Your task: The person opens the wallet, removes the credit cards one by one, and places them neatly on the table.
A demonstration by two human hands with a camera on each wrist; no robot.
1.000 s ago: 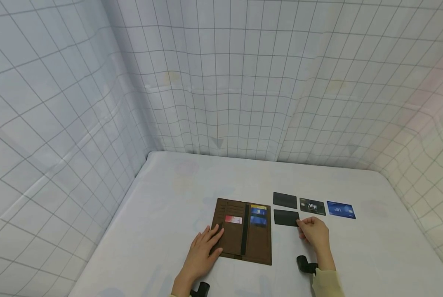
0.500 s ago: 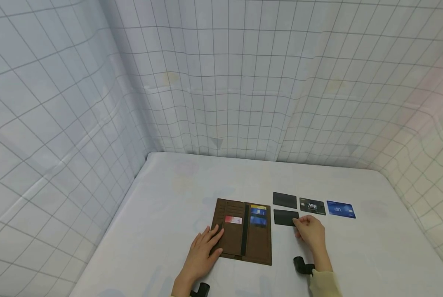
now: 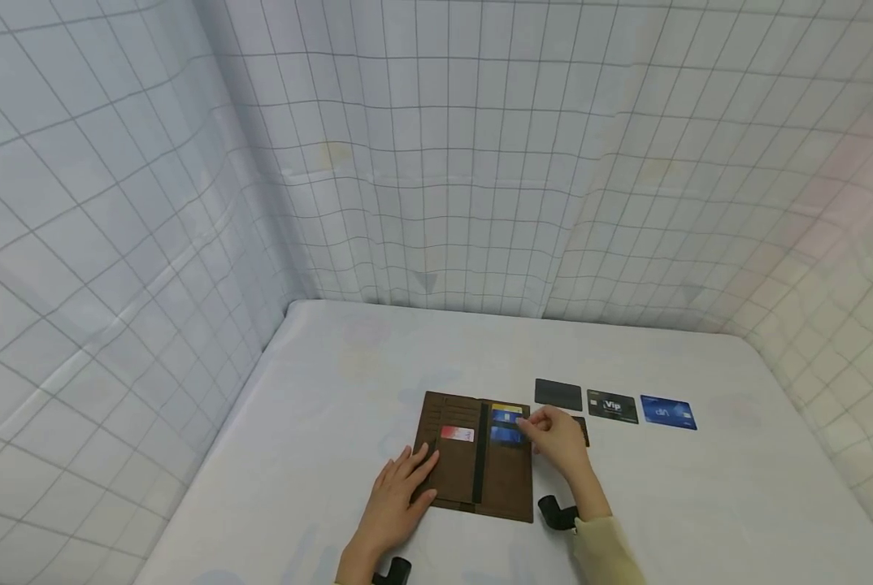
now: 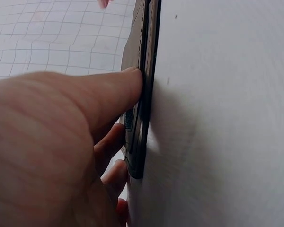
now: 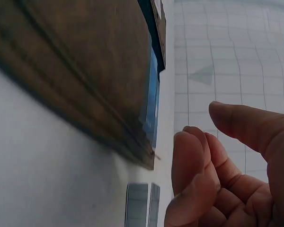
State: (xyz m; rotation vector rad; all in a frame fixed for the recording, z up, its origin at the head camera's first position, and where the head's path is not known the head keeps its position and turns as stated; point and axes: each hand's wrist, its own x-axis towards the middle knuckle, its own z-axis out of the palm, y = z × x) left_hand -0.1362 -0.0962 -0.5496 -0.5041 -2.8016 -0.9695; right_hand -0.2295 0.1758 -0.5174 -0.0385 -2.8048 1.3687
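Observation:
A brown wallet (image 3: pixel 505 479) lies unfolded on the white table, a dark strap (image 3: pixel 483 455) down its middle. My left hand (image 3: pixel 398 500) rests on its left edge with fingers spread; in the left wrist view the thumb (image 4: pixel 125 87) touches the near edge. Over the wallet's right edge is my right hand (image 3: pixel 559 443), beside the lower blue card (image 3: pixel 505 435) and a blue-and-yellow card (image 3: pixel 506 414) in the pockets. Thumb and bent fingers stand apart in the right wrist view, nothing between them. A red-and-white card (image 3: pixel 457 433) sits in the left half.
Right of the wallet lie a black card (image 3: pixel 558 395), a dark "Vip" card (image 3: pixel 612 405) and a blue card (image 3: pixel 668 412) in a row. Another black card (image 3: pixel 583 431) is partly hidden behind my right hand. Grid-patterned white curtains (image 3: pixel 436 179) surround the table.
My right hand has moved left, away from the lower black card, to the wallet's right edge. That card stays on the table. The left hand keeps its place.

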